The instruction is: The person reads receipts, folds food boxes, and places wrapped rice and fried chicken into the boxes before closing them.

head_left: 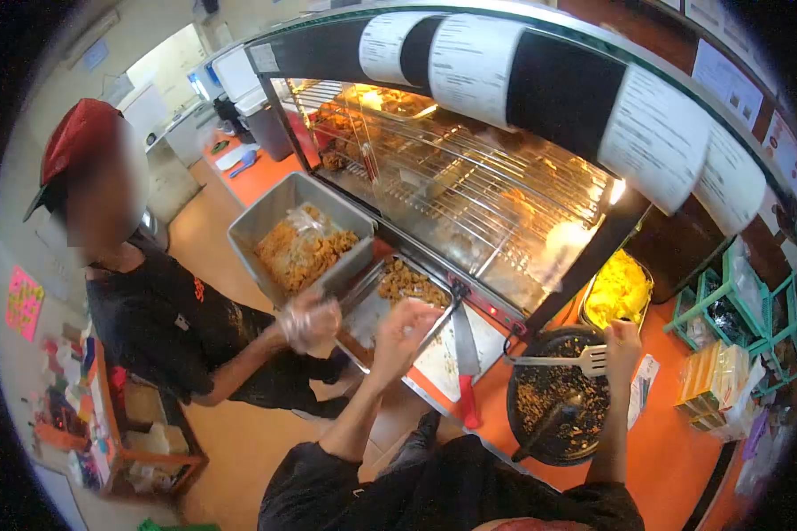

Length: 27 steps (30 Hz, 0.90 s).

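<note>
My left hand (pixel 405 334) is over the edge of a metal tray (pixel 360 329) that holds brown fried pieces (pixel 412 285). Its fingers look curled together, and what they hold, if anything, does not show. To the right, my right hand (pixel 624 343) is closed beside the head of a slotted turner (pixel 592 360); I cannot make out what is in its fingers. The turner lies across a round black pan (pixel 540 442) with brown bits inside. A dark utensil (pixel 564 414) rests in the pan. A red-handled knife (pixel 467 354) lies between tray and pan.
At left stands a co-worker (pixel 181 314) with a gloved hand (pixel 310 325) near the tray. A grey tub (pixel 243 232) holds breaded food. Behind the counter edge is a lit glass warmer (pixel 469 195). Yellow food (pixel 618 292), bread packs (pixel 710 389) and green baskets (pixel 726 296) are at right.
</note>
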Available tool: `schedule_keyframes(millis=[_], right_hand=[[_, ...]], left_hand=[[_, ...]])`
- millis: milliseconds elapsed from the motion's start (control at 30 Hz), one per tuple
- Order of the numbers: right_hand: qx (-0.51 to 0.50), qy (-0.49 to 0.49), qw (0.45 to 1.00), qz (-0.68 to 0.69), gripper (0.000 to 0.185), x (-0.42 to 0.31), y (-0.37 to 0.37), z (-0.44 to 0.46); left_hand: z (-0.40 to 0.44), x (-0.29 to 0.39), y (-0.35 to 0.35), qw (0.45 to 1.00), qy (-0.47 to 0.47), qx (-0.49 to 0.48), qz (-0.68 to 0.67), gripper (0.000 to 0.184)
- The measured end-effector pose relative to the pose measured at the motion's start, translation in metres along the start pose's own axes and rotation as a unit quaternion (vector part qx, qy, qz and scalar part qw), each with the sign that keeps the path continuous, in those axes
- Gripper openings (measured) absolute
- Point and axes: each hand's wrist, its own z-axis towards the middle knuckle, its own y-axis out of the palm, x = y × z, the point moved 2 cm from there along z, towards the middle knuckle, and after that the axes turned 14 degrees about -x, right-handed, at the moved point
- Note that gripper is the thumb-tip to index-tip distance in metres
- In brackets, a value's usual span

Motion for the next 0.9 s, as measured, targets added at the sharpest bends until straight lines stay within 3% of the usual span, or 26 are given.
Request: schedule_keyframes(millis=[33, 100, 133, 200, 300, 367, 433, 467, 533, 567, 633, 700, 767, 833, 900], right_hand=[[-0.009, -0.041, 0.999, -0.035, 0.013, -0.045, 0.004, 0.008], [-0.001, -0.101, 0.995, 0.024, 0.010, -0.107, 0.015, 0.027], [0.008, -0.092, 0.996, 0.010, 0.010, -0.133, 0.017, 0.035], [0.029, -0.168, 0.982, 0.085, 0.009, -0.180, 0.020, 0.047], [0.031, -0.143, 0.986, 0.082, 0.009, -0.217, 0.036, 0.048], [0.025, -0.143, 0.988, 0.053, 0.008, -0.225, 0.048, 0.040], [-0.023, -0.175, 0.983, 0.047, 0.008, -0.237, 0.055, 0.033], [-0.076, -0.124, 0.989, 0.025, 0.006, -0.234, 0.062, 0.028], [-0.079, -0.132, 0.987, 0.041, 0.008, -0.231, 0.071, 0.028], [-0.083, -0.142, 0.985, 0.060, 0.010, -0.232, 0.074, 0.027], [-0.095, -0.119, 0.986, 0.071, 0.013, -0.249, 0.061, 0.037], [-0.063, -0.187, 0.978, 0.067, 0.016, -0.272, 0.042, 0.050], [-0.061, -0.222, 0.968, 0.096, 0.022, -0.289, 0.030, 0.061], [-0.081, -0.304, 0.922, 0.228, 0.040, -0.301, 0.025, 0.078], [-0.084, -0.274, 0.851, 0.441, 0.056, -0.328, 0.025, 0.085]], left_hand=[[0.019, 0.003, -0.018, 1.000, 0.003, -0.007, -0.008, 0.013], [0.055, 0.003, -0.045, 0.993, 0.039, 0.031, -0.104, 0.015], [0.073, 0.001, -0.057, 0.993, 0.071, 0.034, -0.093, 0.016], [0.108, 0.004, -0.081, 0.989, 0.116, 0.054, -0.069, 0.020], [0.174, 0.005, -0.119, 0.962, 0.215, 0.160, -0.046, 0.040], [0.209, 0.033, -0.142, 0.949, 0.228, 0.178, -0.125, 0.051], [0.247, 0.040, -0.162, 0.931, 0.305, 0.182, -0.089, 0.056], [0.254, 0.042, -0.165, 0.930, 0.307, 0.183, -0.093, 0.056], [0.265, 0.055, -0.162, 0.946, 0.298, 0.057, -0.119, 0.061], [0.260, 0.056, -0.159, 0.940, 0.279, 0.012, -0.199, 0.065], [0.226, 0.059, -0.155, 0.934, 0.294, 0.008, -0.201, 0.065], [0.185, 0.063, -0.146, 0.917, 0.318, 0.017, -0.242, 0.066], [0.155, 0.059, -0.141, 0.928, 0.282, -0.008, -0.245, 0.068], [0.133, 0.064, -0.130, 0.911, 0.305, -0.004, -0.278, 0.071], [0.117, 0.068, -0.119, 0.911, 0.300, -0.033, -0.283, 0.075]])
